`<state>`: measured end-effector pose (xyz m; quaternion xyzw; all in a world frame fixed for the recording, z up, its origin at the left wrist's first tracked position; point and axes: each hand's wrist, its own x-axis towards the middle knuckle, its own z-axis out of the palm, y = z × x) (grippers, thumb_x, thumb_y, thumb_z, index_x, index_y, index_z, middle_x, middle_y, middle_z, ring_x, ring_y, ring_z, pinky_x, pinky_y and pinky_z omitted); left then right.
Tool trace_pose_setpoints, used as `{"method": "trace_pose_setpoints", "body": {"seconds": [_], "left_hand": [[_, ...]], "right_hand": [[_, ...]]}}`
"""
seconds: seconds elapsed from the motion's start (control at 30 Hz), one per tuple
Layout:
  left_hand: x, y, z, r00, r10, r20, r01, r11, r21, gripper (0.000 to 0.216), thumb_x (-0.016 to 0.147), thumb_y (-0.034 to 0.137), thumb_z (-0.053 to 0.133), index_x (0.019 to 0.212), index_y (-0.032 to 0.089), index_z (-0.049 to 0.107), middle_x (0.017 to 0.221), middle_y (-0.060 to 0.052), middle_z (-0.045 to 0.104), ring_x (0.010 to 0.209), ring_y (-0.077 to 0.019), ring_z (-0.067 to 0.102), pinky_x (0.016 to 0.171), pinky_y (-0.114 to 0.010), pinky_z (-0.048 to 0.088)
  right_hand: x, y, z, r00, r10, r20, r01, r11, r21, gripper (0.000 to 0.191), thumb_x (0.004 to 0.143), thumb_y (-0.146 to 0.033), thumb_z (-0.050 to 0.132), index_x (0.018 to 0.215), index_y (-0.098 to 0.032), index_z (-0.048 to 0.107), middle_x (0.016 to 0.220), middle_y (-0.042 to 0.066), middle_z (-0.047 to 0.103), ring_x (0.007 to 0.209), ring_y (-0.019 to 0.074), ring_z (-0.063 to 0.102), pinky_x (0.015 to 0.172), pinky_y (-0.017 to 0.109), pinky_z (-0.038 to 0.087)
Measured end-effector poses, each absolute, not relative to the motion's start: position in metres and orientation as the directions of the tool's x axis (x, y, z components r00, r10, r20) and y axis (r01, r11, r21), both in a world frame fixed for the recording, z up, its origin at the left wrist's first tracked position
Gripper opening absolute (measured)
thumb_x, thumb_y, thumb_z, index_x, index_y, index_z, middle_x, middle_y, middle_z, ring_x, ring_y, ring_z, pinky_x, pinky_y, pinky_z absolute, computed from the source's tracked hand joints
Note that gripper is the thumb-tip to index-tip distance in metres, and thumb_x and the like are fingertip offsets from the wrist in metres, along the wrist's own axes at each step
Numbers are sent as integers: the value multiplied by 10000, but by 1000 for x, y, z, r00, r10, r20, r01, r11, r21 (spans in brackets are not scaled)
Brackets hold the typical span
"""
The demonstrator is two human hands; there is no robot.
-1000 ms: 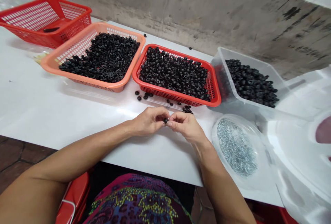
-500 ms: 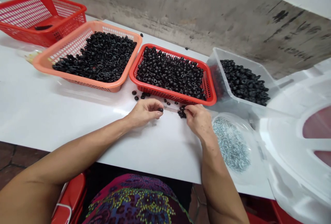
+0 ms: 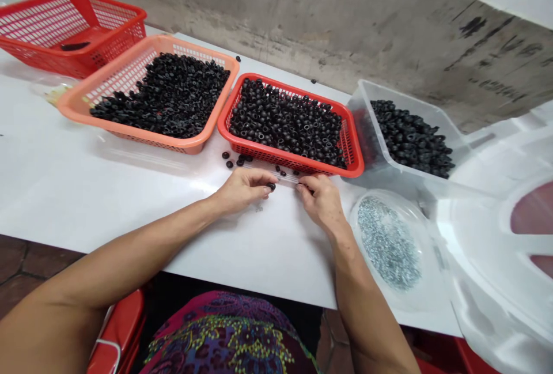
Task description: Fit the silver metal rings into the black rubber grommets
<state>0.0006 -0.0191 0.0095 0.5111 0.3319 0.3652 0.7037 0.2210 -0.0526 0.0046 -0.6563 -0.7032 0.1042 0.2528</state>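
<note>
Between thumb and fingertips, my left hand (image 3: 246, 191) pinches a small round black part (image 3: 271, 186). A short way to its right, my right hand (image 3: 322, 198) is closed in a pinch; a bit of black shows at its fingertips, too small to make out. Both hands are low over the white table (image 3: 268, 253). Just beyond them sits a red basket (image 3: 356, 161) heaped with black ring-shaped parts (image 3: 285, 123). Several loose black pieces (image 3: 229, 164) lie between my left hand and the baskets.
An orange basket (image 3: 64, 103) of small black parts stands left, with a red basket (image 3: 129, 31) behind it. On the right are a clear bin (image 3: 389, 155) of black parts, a dish of small silvery pieces (image 3: 389, 244) and a large white plastic piece (image 3: 470, 235).
My right hand has moved left, closer to my left hand, and now covers the small cluster of black pieces that showed beside it. The left hand still pinches its part.
</note>
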Motion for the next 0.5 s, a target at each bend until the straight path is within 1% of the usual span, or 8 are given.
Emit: {"method": "trace_pose_setpoints", "body": {"seconds": [0.03,0.1,0.13,0.17,0.23,0.3,0.37,0.5], "left_hand": [[1,-19,10,513,853,-96,-187,221,957,212,700,83,683,907,121,709,748,6,671,618,-82,590,639,-245,525],[1,-19,12,517,850,-100,-212,240,948,215,693,80,694,904,120,694,754,5,671,625,-87,601,643,-255,536],[1,-20,12,520,848,-102,-221,248,943,209,688,81,702,893,119,685,753,3,672,628,-91,606,642,-258,539],[1,-20,13,525,844,-105,-226,257,940,199,684,83,711,878,118,677,751,1,673,629,-94,611,641,-259,540],[1,-21,14,544,832,-113,-232,278,932,179,678,89,725,846,116,669,742,-2,676,622,-94,611,637,-257,537],[1,-22,14,560,820,-120,-239,299,924,168,676,90,730,831,116,671,735,-2,678,615,-89,606,634,-251,529],[1,-22,13,572,810,-131,-245,321,915,167,679,87,728,835,118,678,737,-1,680,615,-86,604,632,-247,520],[1,-23,10,586,796,-150,-233,343,910,191,693,91,723,880,116,695,736,-1,678,611,-86,604,625,-244,495]], "right_hand": [[218,-55,9,15,980,198,787,110,-607,147,840,-213,571,861,-169,709,823,96,658,790,232,610,752,387,510],[212,-61,19,36,995,95,538,61,-841,143,871,-276,571,900,-181,675,808,64,676,729,197,629,681,355,526],[209,-64,23,23,999,30,397,18,-917,149,875,-312,591,910,-186,662,805,54,686,704,184,638,643,336,529],[206,-67,26,0,1000,-27,272,-26,-962,167,865,-346,627,915,-189,657,803,47,694,683,173,644,610,318,528],[201,-71,29,-43,995,-94,104,-89,-991,224,818,-386,712,924,-191,680,801,40,708,648,153,639,569,295,519],[200,-73,27,-68,991,-116,38,-114,-993,254,783,-393,763,947,-202,725,767,26,706,617,135,611,563,289,512],[200,-74,25,-79,991,-112,20,-110,-994,256,783,-388,770,980,-224,760,737,15,699,614,128,594,586,297,517],[197,-74,27,-65,995,-82,55,-78,-995,238,779,-369,776,977,-238,774,710,1,682,613,126,581,592,300,521]]}}
